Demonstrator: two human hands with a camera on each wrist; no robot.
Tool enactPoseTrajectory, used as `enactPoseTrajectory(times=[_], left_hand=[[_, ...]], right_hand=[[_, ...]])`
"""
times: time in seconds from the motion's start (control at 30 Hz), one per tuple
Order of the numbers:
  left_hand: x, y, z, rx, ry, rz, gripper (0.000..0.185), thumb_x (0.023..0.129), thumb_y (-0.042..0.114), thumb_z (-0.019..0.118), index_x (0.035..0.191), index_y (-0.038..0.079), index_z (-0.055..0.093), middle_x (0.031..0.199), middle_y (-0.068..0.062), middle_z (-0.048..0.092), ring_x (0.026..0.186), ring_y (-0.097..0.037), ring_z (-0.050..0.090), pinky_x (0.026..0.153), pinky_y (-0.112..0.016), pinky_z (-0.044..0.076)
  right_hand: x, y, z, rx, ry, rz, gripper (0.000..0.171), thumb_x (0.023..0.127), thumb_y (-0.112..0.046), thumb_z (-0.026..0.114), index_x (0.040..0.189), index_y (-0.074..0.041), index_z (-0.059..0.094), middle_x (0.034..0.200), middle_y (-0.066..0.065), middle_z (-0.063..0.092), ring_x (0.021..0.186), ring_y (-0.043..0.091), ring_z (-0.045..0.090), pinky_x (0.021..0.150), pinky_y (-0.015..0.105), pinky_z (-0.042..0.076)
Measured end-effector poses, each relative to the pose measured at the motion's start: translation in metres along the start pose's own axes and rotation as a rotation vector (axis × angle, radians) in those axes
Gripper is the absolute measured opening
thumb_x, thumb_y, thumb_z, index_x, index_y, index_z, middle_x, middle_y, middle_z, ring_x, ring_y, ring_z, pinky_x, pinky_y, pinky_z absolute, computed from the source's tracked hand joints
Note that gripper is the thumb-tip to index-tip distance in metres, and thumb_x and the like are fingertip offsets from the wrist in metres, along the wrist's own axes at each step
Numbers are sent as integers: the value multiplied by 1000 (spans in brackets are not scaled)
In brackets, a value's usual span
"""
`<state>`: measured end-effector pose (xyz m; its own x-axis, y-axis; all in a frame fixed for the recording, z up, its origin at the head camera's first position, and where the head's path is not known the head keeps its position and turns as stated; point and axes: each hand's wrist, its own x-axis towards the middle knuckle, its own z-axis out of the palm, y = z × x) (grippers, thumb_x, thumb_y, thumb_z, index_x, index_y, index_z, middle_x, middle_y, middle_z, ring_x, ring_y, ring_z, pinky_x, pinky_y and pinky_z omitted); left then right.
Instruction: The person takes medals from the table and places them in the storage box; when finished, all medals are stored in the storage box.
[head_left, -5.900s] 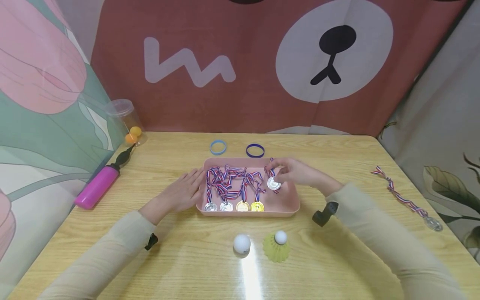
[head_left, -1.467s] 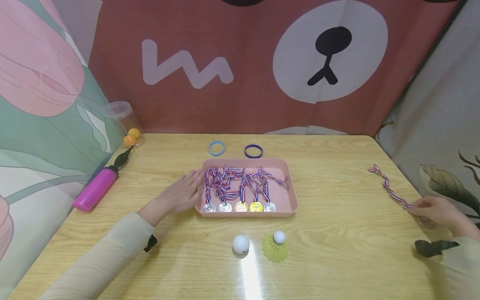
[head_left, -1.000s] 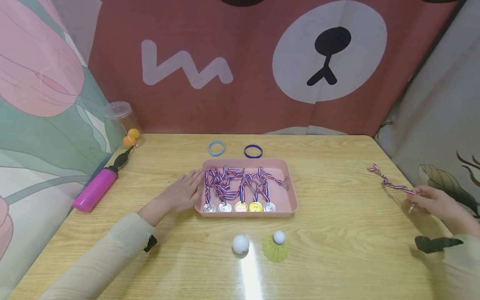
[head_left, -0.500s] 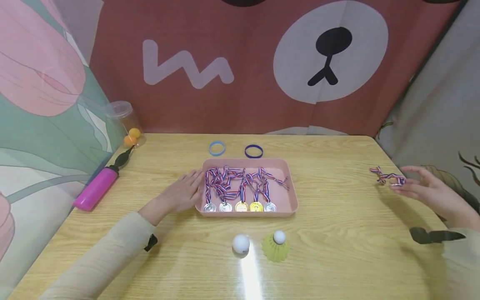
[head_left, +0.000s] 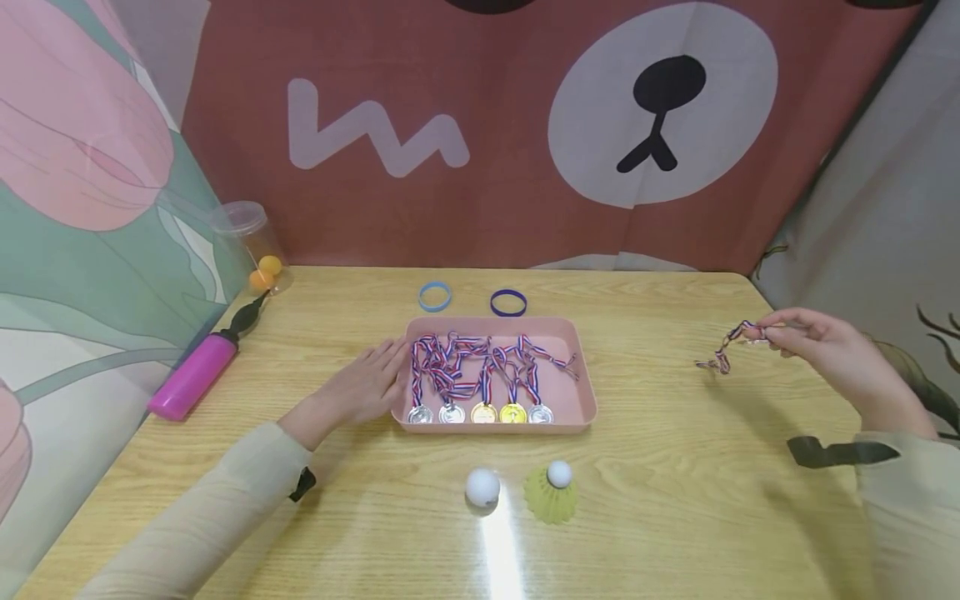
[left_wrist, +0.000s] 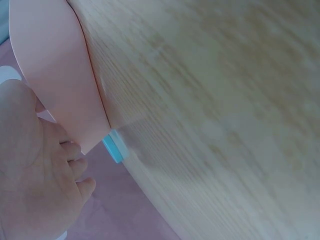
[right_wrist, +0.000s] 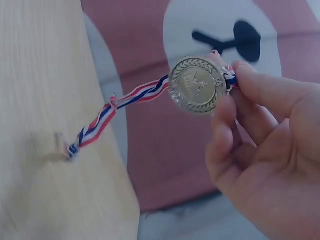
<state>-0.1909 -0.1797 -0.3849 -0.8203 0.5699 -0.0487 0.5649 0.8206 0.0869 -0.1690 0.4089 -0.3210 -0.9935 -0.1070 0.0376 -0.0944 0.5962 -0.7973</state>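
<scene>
In the right wrist view, my right hand (right_wrist: 280,130) pinches a silver-coloured medal (right_wrist: 196,86) where its ribbon joins the disc. Its red, white and blue ribbon (right_wrist: 102,122) trails off to the left. From the head view, that hand (head_left: 832,358) is raised over the table's right side. My left hand (head_left: 360,387) lies with straight fingers against the left wall of a pink tray (head_left: 495,428). Inside, several medals line the front wall: silver ones, a paler gold one (head_left: 483,413) and a bright gold one (head_left: 513,413). Their striped ribbons (head_left: 457,367) spread behind them.
A white ball (head_left: 482,487) and a yellow shuttlecock (head_left: 552,496) sit in front of the tray. Behind it lie light blue (head_left: 435,297) and dark blue (head_left: 508,303) wristbands. A pink pump (head_left: 197,372) and a clear jar (head_left: 251,242) with orange balls stand left.
Earlier my right hand was laying a silver medal in the tray; it now lies in the front row. The hand has since picked the medal up from the table's right and moved left.
</scene>
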Motion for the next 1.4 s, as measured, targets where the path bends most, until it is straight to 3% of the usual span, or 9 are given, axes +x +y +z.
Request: enactPoseTrajectory(times=[0.17,0.37,0.67,0.83,1.03,1.27,1.4], left_hand=[[1,0,1,3,5,5,56,99,26,28,144,-6,17,149,-20,13,135,-37,12,109,-48,15],[0,0,1,-3,2,4,56,99,26,28,144,-6,17,149,-20,13,135,-37,12,109,-48,15],[0,1,-1,-3,-2,6,56,99,26,28,144,-6,17,149,-21,13,135,-37,12,109,-48,15],[-1,0,0,-3,10,7,56,99,26,29,144,-6,17,149,-21,14,135,-37,13,109,-48,16],[-1,-1,1,6,19,10,56,98,24,30,143,-7,18,149,-22,15,135,-37,14,109,-48,16],[-1,0,0,1,22,12,56,98,25,31,143,-7,18,149,-22,15,135,-38,14,109,-49,17],[-1,0,0,2,22,15,56,98,24,30,143,-7,18,149,-22,15,135,-38,14,108,-49,16]], right_hand=[[7,-27,13,2,-22,-66,36,96,-26,48,120,0,49,112,-9,64,101,-5,52,75,12,37],[18,-58,30,75,-2,-195,29,95,-15,51,114,7,52,104,-2,68,95,3,60,78,13,43],[30,-108,57,78,0,-210,27,91,-17,59,111,1,60,99,-4,65,84,11,59,71,17,47],[39,-126,75,82,-56,-224,29,89,-19,62,113,-1,60,100,-3,65,81,13,58,69,21,49],[54,-131,100,149,-205,-267,32,89,-11,62,117,3,58,110,3,62,81,16,60,68,27,52],[68,-124,127,64,-285,-259,30,90,-11,60,119,-2,59,125,12,54,87,19,62,71,30,52],[75,-114,143,18,-316,-238,30,89,-5,58,119,0,59,120,16,57,83,19,63,70,29,52]])
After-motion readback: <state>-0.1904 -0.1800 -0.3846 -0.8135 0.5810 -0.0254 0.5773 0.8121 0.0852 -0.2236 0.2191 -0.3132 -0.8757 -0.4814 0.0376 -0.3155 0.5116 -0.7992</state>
